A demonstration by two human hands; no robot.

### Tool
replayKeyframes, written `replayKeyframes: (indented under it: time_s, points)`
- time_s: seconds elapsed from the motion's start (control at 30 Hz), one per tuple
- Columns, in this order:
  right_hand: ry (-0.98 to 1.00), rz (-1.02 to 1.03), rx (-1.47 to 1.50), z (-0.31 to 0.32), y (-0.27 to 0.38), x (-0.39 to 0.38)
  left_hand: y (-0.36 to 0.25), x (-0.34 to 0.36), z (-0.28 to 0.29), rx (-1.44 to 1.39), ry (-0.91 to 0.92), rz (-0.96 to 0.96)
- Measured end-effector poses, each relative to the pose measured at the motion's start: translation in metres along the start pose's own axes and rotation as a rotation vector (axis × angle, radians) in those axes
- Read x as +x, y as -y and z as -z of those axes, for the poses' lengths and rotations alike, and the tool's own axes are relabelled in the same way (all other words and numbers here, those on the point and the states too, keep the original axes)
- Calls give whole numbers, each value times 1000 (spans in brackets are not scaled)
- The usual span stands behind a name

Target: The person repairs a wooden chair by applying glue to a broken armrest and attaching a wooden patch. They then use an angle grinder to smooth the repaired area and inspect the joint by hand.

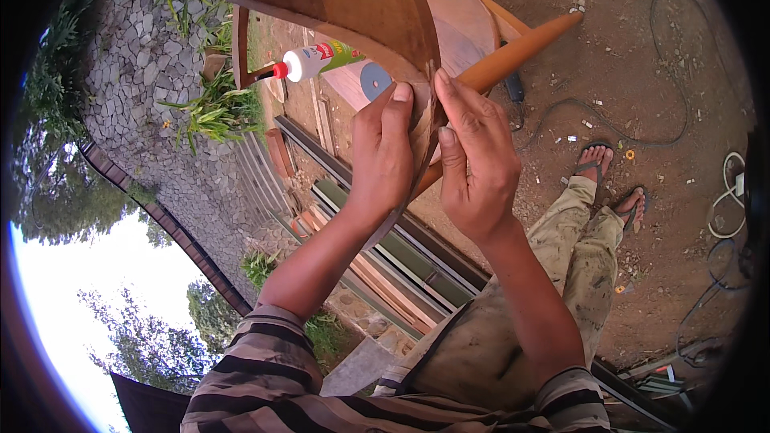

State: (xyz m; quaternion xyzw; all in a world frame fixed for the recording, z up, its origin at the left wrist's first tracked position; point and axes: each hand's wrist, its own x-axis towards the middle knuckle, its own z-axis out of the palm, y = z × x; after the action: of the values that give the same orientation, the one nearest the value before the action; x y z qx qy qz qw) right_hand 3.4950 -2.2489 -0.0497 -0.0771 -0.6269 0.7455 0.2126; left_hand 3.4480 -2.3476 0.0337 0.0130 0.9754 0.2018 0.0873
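Centre frame: left hand (383, 156) and right hand (479, 164) pinch closed on the edge of a curved brown wooden panel (353, 0), apparently pressing a glued joint; glue bottle (317, 60) at upper centre; next, steady even pressure seems required.

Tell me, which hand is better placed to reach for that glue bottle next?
Probably the left hand. The glue bottle lies up and to its left, closer than to the right hand. Both hands now pinch the curved wooden piece at its edge.
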Motion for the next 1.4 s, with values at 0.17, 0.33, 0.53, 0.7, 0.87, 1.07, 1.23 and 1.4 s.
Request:
replayKeyframes:
  time_s: [0.17,0.33,0.53,0.7,0.87,1.07,1.23,1.4]
  points:
    - [137,14,-159,7,15,-27,4,7,0,-242,-20,118]
    - [440,216,-514,15,42,-39,15,-4,6,-586,44,178]
    - [661,395,-909,28,44,-8,24,-46,34,-211,173,238]
    - [579,384,-976,17,34,-1,78,-96,29,23,-31,-2]
    - [836,382,-955,-4,59,-52,115,-122,48,80,-39,55]
    - [1068,471,-858,-12,60,-53,147,-144,51,97,-66,296]
    - [809,605,-1044,-6,25,3,139,-143,44,80,-165,291]
    - [1026,599,-1071,-21,42,-37,147,-145,41,72,-209,290]
